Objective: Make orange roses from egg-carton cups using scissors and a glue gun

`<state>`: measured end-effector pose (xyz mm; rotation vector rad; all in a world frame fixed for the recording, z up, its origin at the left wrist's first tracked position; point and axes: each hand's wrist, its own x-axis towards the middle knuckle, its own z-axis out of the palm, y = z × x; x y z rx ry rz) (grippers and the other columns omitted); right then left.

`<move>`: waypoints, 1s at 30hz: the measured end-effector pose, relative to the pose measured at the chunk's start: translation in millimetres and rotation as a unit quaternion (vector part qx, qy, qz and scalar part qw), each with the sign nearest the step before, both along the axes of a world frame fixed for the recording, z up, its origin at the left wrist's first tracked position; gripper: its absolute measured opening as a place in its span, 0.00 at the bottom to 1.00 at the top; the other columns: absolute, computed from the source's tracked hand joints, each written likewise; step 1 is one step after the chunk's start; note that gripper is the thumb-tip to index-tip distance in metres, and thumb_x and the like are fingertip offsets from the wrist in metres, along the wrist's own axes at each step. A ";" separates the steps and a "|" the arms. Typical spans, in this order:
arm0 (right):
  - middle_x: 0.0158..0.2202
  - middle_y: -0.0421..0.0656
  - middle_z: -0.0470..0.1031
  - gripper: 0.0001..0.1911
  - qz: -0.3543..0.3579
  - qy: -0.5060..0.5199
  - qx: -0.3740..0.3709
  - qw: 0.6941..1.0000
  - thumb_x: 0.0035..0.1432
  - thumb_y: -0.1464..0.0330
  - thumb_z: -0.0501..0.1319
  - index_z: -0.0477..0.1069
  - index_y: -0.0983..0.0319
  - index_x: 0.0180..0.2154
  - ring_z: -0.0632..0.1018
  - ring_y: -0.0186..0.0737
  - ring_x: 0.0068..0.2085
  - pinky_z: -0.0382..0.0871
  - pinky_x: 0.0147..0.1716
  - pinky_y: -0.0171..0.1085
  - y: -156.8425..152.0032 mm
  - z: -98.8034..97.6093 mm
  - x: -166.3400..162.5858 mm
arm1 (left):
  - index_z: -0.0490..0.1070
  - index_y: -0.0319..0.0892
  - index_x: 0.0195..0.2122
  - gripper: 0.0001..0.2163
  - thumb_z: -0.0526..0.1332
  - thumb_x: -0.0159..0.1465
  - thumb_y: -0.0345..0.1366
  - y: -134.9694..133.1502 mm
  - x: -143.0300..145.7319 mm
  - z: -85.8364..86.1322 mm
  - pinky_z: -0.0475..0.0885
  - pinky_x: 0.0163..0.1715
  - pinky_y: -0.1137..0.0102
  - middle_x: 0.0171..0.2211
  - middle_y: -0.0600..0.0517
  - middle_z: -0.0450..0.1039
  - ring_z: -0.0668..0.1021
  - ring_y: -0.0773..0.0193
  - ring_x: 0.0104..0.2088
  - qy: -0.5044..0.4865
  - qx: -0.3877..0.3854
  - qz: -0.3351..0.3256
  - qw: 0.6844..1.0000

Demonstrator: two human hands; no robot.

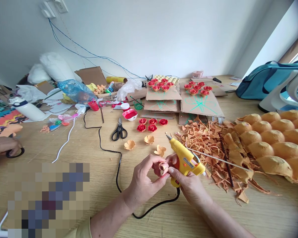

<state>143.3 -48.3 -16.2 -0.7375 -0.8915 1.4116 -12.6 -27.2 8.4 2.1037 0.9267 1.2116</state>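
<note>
My left hand (145, 177) pinches a small rolled paper rose (163, 167) of tan egg-carton material. My right hand (188, 181) grips a yellow hot glue gun (186, 158), nozzle pointing up and left, and its fingertips also touch the rose. A clear glue stick (221, 159) sticks out of the gun's back to the right. The gun's black cord (118, 165) trails across the wooden table (263, 211). Unpainted tan paper flowers (129, 144) lie just beyond my hands.
Black scissors (119, 131), red painted roses (151, 125) and a bowl of red paint (129, 114) lie farther back. Cardboard sheets (201, 104) carry more red roses. Carton scraps (206, 138) and an egg tray (275, 142) fill the right. Another person's hand (3, 147) rests at the left edge.
</note>
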 end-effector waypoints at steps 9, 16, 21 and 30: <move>0.38 0.39 0.70 0.10 0.022 0.017 0.014 1.000 0.58 0.65 0.68 0.67 0.55 0.37 0.74 0.37 0.37 0.71 0.38 0.37 0.2 -1.5 0.7 | 0.69 0.43 0.43 0.11 0.64 0.61 0.28 -2.0 1.8 3.2 0.75 0.32 0.74 0.31 0.54 0.74 0.76 0.68 0.29 0.001 0.003 0.015 1.000; 0.39 0.38 0.70 0.10 0.019 0.009 0.014 1.000 0.58 0.65 0.68 0.67 0.55 0.37 0.73 0.38 0.38 0.71 0.38 0.37 -0.2 -4.6 1.2 | 0.68 0.43 0.44 0.12 0.65 0.60 0.26 -2.2 1.6 2.4 0.74 0.32 0.76 0.32 0.55 0.73 0.75 0.71 0.29 -0.013 0.005 0.002 1.000; 0.39 0.38 0.69 0.09 0.032 0.027 0.019 0.999 0.59 0.66 0.68 0.68 0.55 0.38 0.73 0.37 0.38 0.71 0.38 0.36 0.3 -4.9 0.9 | 0.68 0.43 0.44 0.12 0.64 0.60 0.26 -3.1 1.2 2.9 0.74 0.32 0.76 0.32 0.55 0.73 0.75 0.70 0.29 -0.009 0.008 -0.001 1.000; 0.39 0.39 0.69 0.10 0.023 0.018 0.014 0.999 0.58 0.65 0.68 0.68 0.55 0.37 0.73 0.37 0.39 0.71 0.39 0.36 -0.1 -3.6 1.5 | 0.69 0.42 0.43 0.10 0.63 0.61 0.26 -1.7 1.9 5.6 0.74 0.32 0.76 0.32 0.54 0.73 0.75 0.70 0.29 -0.006 0.010 0.001 1.000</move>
